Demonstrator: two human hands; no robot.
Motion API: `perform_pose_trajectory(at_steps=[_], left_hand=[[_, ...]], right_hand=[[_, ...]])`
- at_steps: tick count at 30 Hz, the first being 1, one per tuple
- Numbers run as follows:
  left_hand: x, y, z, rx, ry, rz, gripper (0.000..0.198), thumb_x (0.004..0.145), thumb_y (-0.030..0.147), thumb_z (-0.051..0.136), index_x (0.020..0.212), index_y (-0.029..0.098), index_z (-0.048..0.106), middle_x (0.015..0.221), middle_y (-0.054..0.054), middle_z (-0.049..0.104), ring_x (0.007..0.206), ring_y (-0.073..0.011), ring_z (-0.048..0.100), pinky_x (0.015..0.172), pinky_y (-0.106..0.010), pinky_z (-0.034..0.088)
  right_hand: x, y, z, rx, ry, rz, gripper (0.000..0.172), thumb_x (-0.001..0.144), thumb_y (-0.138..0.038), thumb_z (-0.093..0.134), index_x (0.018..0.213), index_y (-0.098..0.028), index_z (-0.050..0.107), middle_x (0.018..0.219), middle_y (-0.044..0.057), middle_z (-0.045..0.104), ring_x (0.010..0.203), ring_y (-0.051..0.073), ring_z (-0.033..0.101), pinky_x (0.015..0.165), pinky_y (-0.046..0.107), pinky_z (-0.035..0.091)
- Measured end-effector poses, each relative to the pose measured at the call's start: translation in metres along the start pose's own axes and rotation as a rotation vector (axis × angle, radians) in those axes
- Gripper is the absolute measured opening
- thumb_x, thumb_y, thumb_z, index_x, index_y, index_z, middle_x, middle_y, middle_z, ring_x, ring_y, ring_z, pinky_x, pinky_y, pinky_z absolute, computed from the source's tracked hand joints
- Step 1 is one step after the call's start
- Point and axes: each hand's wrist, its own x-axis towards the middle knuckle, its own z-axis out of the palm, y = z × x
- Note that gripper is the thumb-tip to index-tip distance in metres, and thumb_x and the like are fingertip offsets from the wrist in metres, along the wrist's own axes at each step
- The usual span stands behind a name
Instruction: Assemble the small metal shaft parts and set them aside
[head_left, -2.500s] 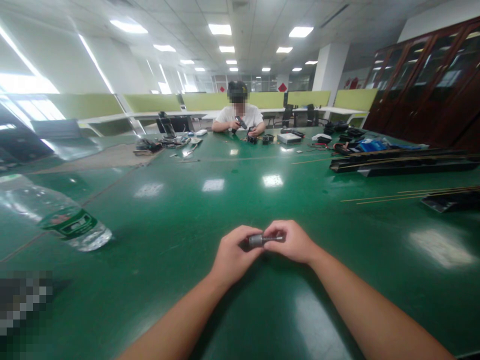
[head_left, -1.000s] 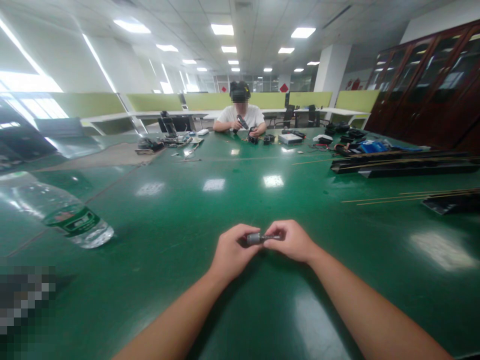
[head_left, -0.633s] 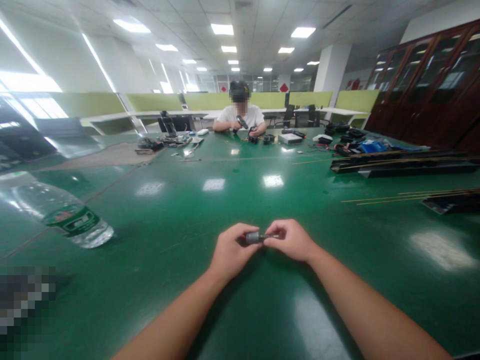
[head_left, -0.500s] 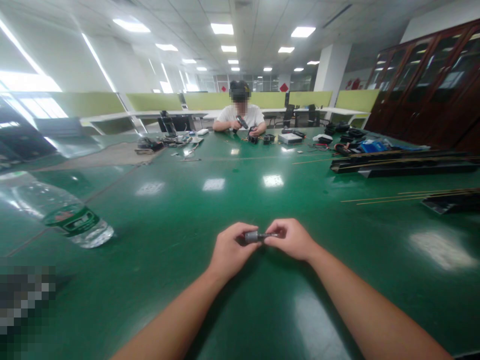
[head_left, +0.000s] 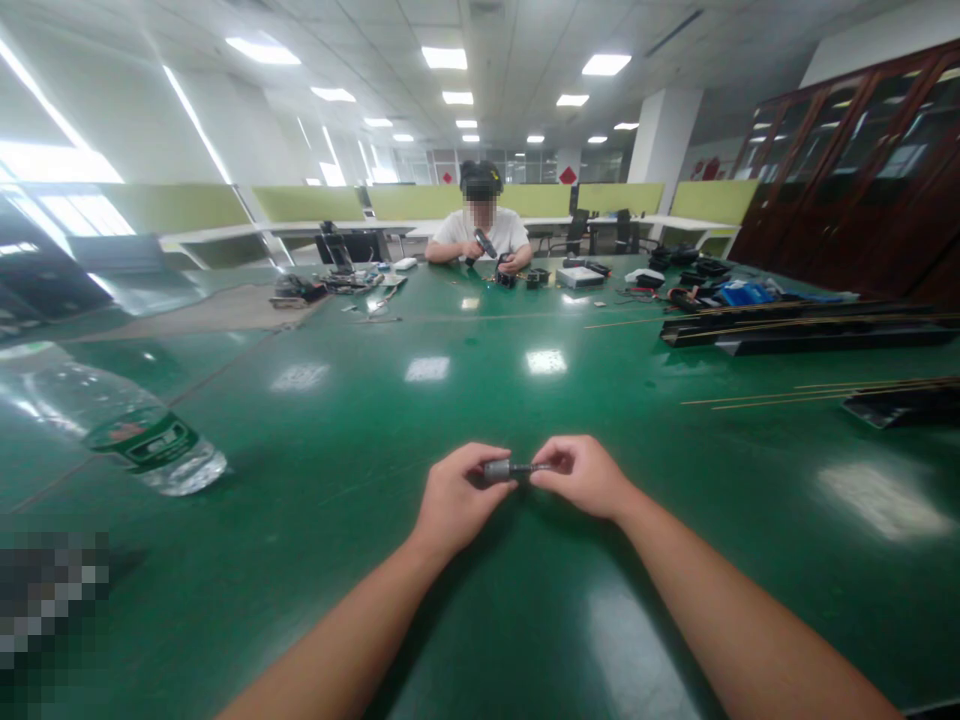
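Observation:
Between finger and thumb of my left hand [head_left: 454,497] is a small grey metal cylinder [head_left: 496,469], which looks like a small motor. From its right end a thin dark rod [head_left: 523,468] runs level toward my right hand [head_left: 581,476]. My right fingertips pinch the rod's far end and hide part of it. Whether rod and cylinder are one piece, I cannot tell. Both hands are a little above the green tabletop [head_left: 360,420], close together.
A clear water bottle [head_left: 161,440] with a green label is at the left. Black metal channels [head_left: 810,330] and thin brass-coloured rods [head_left: 817,395] lie at the right. Across the table sits a person [head_left: 480,225] holding a dark tool, among electronic parts.
My left hand has shifted slightly left with the cylinder, and more of the rod shows between my hands. My right hand has barely moved.

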Motion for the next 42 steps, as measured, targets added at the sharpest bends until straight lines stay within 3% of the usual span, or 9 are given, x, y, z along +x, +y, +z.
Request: perform_pose_trajectory(at_steps=[28, 32, 35, 39, 42], left_hand=[[0.002, -0.009, -0.004, 0.010, 0.028, -0.029, 0.027, 0.070, 0.025, 0.080, 0.096, 0.023, 0.074, 0.093, -0.004, 0.074, 0.083, -0.0192, 0.068, 0.076, -0.030, 0.055], [0.006, -0.011, -0.010, 0.011, 0.102, -0.123, 0.032, 0.071, 0.034, 0.080, 0.099, 0.022, 0.073, 0.095, -0.004, 0.073, 0.082, -0.0196, 0.067, 0.078, -0.031, 0.053], [0.010, -0.016, -0.014, -0.067, 0.195, -0.278, 0.042, 0.069, 0.045, 0.081, 0.101, 0.020, 0.072, 0.087, -0.004, 0.073, 0.072, -0.0178, 0.064, 0.069, -0.028, 0.050], [0.016, -0.022, -0.013, -0.297, 0.253, -0.390, 0.052, 0.073, 0.055, 0.075, 0.104, 0.014, 0.069, 0.087, -0.006, 0.072, 0.070, -0.0152, 0.062, 0.064, -0.024, 0.048], [0.017, -0.027, -0.009, -0.394, 0.245, -0.422, 0.063, 0.075, 0.059, 0.070, 0.117, 0.011, 0.064, 0.096, -0.010, 0.072, 0.067, -0.0140, 0.062, 0.063, -0.025, 0.050]], right_hand=[[0.002, 0.000, -0.005, -0.012, 0.053, 0.019, 0.012, 0.073, -0.026, 0.073, 0.079, -0.015, 0.072, 0.065, 0.002, 0.066, 0.057, 0.014, 0.055, 0.053, 0.024, 0.042], [0.002, 0.000, -0.004, 0.007, 0.084, 0.030, 0.013, 0.072, -0.027, 0.073, 0.079, -0.016, 0.071, 0.068, 0.002, 0.067, 0.059, 0.014, 0.056, 0.057, 0.025, 0.044], [0.003, 0.000, -0.002, 0.167, 0.127, 0.063, 0.019, 0.076, -0.034, 0.071, 0.075, -0.016, 0.068, 0.065, 0.001, 0.065, 0.058, 0.014, 0.057, 0.057, 0.025, 0.045], [0.007, 0.004, -0.003, 0.357, 0.202, 0.107, 0.040, 0.088, -0.047, 0.050, 0.060, -0.019, 0.054, 0.050, -0.002, 0.049, 0.044, 0.012, 0.048, 0.045, 0.024, 0.038], [0.010, 0.008, -0.005, 0.394, 0.237, 0.116, 0.043, 0.087, -0.048, 0.044, 0.053, -0.024, 0.038, 0.045, -0.005, 0.036, 0.036, 0.010, 0.035, 0.039, 0.024, 0.031]])
